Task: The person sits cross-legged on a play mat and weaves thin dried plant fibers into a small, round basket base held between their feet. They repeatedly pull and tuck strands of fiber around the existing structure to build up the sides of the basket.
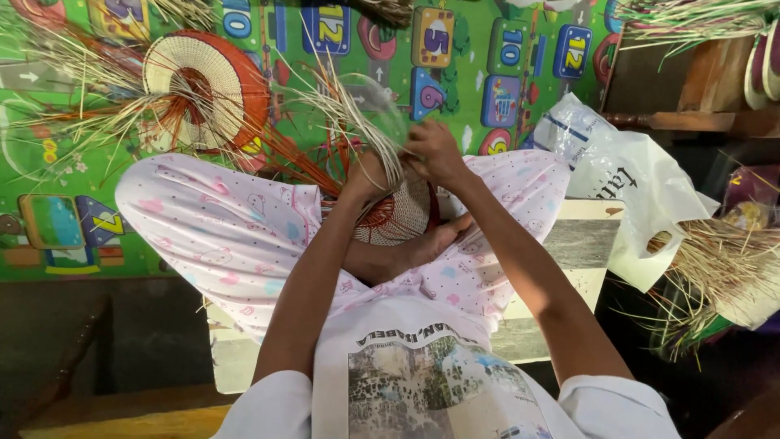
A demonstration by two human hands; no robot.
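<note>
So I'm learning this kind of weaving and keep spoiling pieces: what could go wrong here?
The left hand and right hand work close together on the woven disc in the lap, so a pinched strand might kink or snap. The loose straw strands fan out widely and could tangle, perhaps with the second woven disc on the play mat.

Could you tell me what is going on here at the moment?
A person sits cross-legged on a colourful play mat, weaving a round piece that rests in their lap. The left hand and right hand are both up at its top edge, gripping the loose pale straw strands that fan out from it. Another round woven piece with orange strands lies on the mat ahead. A white plastic bag sits to the right.
</note>
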